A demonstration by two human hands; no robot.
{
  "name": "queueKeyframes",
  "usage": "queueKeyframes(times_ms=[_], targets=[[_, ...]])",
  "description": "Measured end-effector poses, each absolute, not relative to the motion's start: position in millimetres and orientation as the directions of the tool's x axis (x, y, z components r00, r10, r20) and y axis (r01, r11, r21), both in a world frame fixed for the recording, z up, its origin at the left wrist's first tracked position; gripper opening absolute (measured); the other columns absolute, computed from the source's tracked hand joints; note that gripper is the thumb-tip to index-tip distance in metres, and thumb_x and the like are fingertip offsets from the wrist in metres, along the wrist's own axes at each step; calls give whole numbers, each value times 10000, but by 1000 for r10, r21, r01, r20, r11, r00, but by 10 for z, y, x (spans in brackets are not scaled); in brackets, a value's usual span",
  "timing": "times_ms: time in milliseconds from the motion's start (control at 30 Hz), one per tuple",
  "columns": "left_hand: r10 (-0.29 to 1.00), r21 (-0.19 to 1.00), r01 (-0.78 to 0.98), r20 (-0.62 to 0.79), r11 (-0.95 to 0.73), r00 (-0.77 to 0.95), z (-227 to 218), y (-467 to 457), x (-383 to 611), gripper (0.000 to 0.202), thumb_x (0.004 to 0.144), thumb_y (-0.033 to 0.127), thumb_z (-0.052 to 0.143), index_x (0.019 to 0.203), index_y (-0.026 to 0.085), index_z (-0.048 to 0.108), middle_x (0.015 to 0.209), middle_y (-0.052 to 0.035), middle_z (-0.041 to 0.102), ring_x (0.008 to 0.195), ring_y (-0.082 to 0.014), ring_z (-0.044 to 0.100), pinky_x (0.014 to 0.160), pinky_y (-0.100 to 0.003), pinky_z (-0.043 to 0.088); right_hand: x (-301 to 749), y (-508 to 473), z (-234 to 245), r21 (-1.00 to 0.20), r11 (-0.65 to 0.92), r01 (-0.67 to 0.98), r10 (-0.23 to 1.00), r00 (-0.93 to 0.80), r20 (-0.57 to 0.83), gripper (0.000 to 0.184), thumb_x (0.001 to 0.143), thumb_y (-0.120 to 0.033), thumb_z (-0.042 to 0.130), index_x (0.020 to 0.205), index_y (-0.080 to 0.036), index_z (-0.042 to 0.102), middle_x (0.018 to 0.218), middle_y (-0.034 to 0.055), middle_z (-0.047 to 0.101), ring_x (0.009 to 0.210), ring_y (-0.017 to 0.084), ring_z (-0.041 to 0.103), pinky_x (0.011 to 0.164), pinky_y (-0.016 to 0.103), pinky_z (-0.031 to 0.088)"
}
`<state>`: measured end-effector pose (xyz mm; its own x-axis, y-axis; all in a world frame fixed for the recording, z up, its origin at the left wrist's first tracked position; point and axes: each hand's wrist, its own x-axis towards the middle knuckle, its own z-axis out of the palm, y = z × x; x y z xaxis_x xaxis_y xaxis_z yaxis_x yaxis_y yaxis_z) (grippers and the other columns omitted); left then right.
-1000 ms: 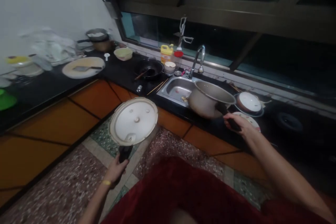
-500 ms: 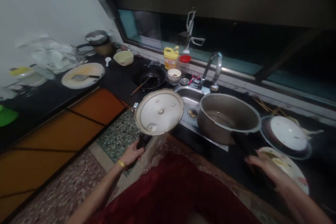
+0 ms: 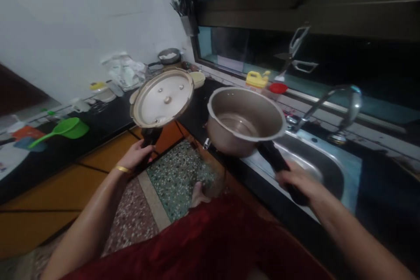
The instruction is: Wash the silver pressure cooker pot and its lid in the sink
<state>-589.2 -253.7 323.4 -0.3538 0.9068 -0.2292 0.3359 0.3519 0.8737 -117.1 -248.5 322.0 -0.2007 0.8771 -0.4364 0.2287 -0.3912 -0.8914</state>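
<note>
My left hand is closed round the black handle of a pressure cooker lid. The lid is tilted so that its pale inner face with small round fittings shows. In my right hand is the long black handle of a pressure cooker pot, a grey-brown metal vessel with its open top facing up. I see the bare bottom inside it. The pot hangs over the counter edge, at the left of the sink. A gap separates lid and pot.
A curved faucet stands behind the sink. Beyond the pot are a yellow jug and a red-lidded jar. A green dipper lies on the left counter, with a plastic bag and a pan farther back.
My view has swung left. The pot has moved left from over the sink's right side to its left end, and the lid has moved left and up, over the counter. Both hands keep their grip.
</note>
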Motion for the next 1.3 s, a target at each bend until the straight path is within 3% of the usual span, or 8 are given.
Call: queueKeyframes(times_ms=[200, 367, 500, 733, 1000, 1200, 1300], targets=[[885, 871, 353, -170, 341, -434, 3276, -2203, -7273, 392, 543, 423, 659, 757, 186, 434, 487, 65, 491, 396, -91, 457, 407, -204, 336, -3266, -988, 2972, -964, -201, 173, 929, -278, -243, 191, 499, -262, 598, 622, -199, 465, 485, -61, 456, 464, 88, 405, 441, 209, 287], [857, 826, 401, -177, 397, -483, 3329, -1709, -8138, 407, 552, 451, 640, 799, 184, 458, 456, 69, 486, 377, -95, 440, 376, -196, 309, -4764, -50, 2450, -952, -156, 265, 961, -181, -208, 131, 538, -183, 564, 619, -193, 461, 517, -69, 452, 506, 80, 404, 469, 203, 292], [880, 813, 420, -217, 403, -423, 3297, -1109, -8433, 370, 572, 408, 640, 816, 183, 475, 454, 74, 479, 359, -95, 438, 358, -191, 309, -5421, 348, 1960, -941, -199, 273, 970, -83, -229, 131, 557, -177, 561, 642, -193, 464, 533, -71, 455, 521, 82, 422, 488, 199, 316], [932, 825, 435, -316, 361, -175, 2906, 146, -8217, 245, 603, 274, 647, 716, 182, 450, 460, 67, 482, 348, -87, 462, 354, -184, 335, -5689, 646, 1505, -898, -223, 380, 971, 4, -239, 176, 583, -206, 588, 753, -167, 557, 659, -15, 583, 611, 127, 534, 532, 213, 369], [930, 799, 505, -366, 327, -24, 2452, 933, -7800, 219, 620, 212, 679, 683, 174, 472, 429, 63, 480, 325, -87, 460, 350, -178, 333, -5853, 913, 1525, -854, -289, 433, 956, 91, -278, 331, 689, -228, 633, 1002, -120, 614, 917, 81, 684, 811, 191, 626, 657, 248, 456], [919, 769, 557, -393, 313, 27, 2561, 1106, -7605, 200, 617, 275, 661, 703, 167, 516, 428, 57, 497, 335, -88, 450, 348, -181, 330, -5517, 778, 1916, -865, -148, 479, 974, -84, -212, 512, 738, -353, 688, 1203, -167, 580, 943, 51, 692, 854, 195, 634, 736, 278, 471], [902, 701, 625, -432, 344, -13, 2598, 1204, -7564, 247, 582, 329, 676, 715, 180, 530, 449, 52, 533, 345, -102, 472, 348, -187, 343, -4842, 393, 1981, -903, -126, 410, 986, -49, -160, 421, 778, -313, 643, 1177, -184, 606, 826, 0, 673, 741, 137, 608, 699, 248, 450]])
